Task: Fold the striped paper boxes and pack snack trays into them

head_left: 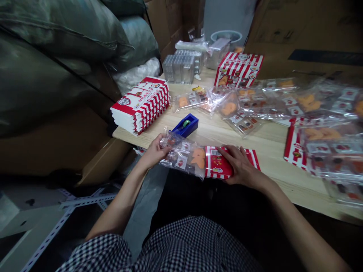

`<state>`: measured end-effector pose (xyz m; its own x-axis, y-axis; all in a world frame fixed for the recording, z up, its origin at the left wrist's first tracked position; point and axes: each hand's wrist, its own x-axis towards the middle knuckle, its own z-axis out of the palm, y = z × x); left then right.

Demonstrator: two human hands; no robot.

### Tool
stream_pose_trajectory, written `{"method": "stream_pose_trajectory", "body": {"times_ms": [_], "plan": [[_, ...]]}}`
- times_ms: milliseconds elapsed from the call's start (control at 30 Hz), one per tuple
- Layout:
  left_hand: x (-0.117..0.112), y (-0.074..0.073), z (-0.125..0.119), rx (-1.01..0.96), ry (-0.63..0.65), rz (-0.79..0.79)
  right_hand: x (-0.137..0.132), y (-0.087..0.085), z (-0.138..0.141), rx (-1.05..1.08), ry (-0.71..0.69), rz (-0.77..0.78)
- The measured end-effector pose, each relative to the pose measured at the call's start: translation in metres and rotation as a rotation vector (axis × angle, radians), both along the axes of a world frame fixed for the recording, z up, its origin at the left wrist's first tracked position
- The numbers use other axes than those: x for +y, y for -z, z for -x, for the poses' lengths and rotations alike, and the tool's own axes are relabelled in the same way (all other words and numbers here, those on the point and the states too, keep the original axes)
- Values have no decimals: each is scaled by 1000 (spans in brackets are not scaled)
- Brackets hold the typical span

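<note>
At the table's near edge my left hand [156, 151] pinches the left end of a clear plastic packet [181, 155] with orange pieces and small white squares inside. The packet's right end meets a red-and-white striped carton [218, 162]; whether it reaches inside I cannot tell. Over the carton lies my right hand [239, 164], thumb at its near edge and fingers across its top, gripping it. A blue tape dispenser [185, 126] with a green roll stands just beyond the packet.
A stack of flat striped cartons [141, 102] lies at the left edge of the wooden table [272, 162]. Clear plastic boxes [178, 68] and an upright striped carton [240, 70] stand behind. Filled packets [320, 139] pile up on the right. Large sacks [65, 34] rise at the left.
</note>
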<state>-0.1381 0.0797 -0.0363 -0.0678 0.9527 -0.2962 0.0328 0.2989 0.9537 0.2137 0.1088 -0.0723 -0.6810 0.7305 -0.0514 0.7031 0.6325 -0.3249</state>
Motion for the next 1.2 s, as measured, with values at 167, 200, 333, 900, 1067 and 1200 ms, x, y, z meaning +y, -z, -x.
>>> {"method": "stream_pose_trajectory", "body": {"times_ms": [167, 200, 333, 900, 1067, 1200], "plan": [[-16, 11, -17, -11, -156, -73, 0, 6, -1, -18, 4, -33], [-18, 13, -19, -19, -177, -83, 0, 7, -1, -23, 3, -36], [-21, 20, -26, -49, -277, -102, -1, 10, -4, -16, 4, -48], [-17, 47, -31, -94, -381, -90, -1, 11, -4, 1, 34, -52], [-27, 56, -54, -41, -376, -111, -2, 8, 0, -27, 86, -51], [-26, 56, -66, 71, -211, -104, -3, 9, 0, 0, 31, -50]]}}
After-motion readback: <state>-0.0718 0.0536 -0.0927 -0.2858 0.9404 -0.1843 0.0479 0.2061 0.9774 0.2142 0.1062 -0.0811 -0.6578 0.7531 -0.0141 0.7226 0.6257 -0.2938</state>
